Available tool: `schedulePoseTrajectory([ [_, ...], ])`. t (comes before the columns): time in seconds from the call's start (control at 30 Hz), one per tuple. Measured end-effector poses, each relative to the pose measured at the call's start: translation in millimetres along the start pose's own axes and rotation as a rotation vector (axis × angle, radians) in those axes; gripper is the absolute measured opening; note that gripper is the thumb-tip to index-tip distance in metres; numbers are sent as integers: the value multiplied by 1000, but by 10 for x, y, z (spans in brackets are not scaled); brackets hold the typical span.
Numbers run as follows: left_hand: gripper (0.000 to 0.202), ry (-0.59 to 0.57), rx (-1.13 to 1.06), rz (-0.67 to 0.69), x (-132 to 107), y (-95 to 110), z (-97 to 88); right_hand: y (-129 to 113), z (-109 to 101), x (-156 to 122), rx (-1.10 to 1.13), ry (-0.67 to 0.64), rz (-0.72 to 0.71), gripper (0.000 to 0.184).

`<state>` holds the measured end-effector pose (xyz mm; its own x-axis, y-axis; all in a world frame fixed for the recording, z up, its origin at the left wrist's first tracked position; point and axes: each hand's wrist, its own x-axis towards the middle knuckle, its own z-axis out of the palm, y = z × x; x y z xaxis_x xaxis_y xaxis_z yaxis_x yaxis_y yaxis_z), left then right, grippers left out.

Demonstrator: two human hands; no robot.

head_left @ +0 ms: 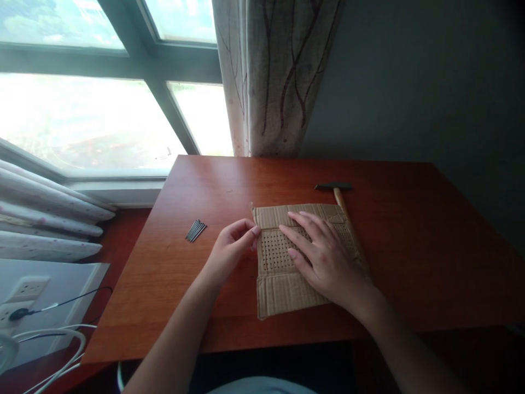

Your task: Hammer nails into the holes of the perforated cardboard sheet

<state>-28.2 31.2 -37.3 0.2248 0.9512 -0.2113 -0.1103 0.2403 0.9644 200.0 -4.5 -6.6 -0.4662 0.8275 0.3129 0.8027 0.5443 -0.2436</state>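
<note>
A flat piece of corrugated cardboard (287,293) lies on the table, with a grid of small holes across its middle band and creased plain strips above and below. My left hand (233,244) pinches the cardboard's left edge between thumb and fingers. My right hand (326,254) rests flat on the cardboard with its fingers spread, covering part of the holed band. Behind the cardboard on the right lies a hammer (334,186) with a dark head; its wooden handle runs beside the right edge, partly hidden. Several nails (197,231) lie in a small bunch to the left of my left hand.
The reddish wooden table (418,235) has its front edge close to my body. A window (82,126) and a patterned curtain (283,76) are behind it. At the lower left, white cables (77,339) hang below wall sockets (30,287) with a black plug.
</note>
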Motion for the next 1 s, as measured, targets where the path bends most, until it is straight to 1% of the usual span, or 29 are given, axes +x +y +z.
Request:
schedulePoseTrajectory([
  [0.27,33,8,-18,-8,1,-27,11,-11,20,-2,-28,-31,23,46],
  [0.87,34,5,-13,-41,-8,-40,-7,-39,28,-6,-49,-28,29,46],
  [1.0,33,35,-9,-15,-10,-26,7,-36,35,-7,-42,-31,28,47],
])
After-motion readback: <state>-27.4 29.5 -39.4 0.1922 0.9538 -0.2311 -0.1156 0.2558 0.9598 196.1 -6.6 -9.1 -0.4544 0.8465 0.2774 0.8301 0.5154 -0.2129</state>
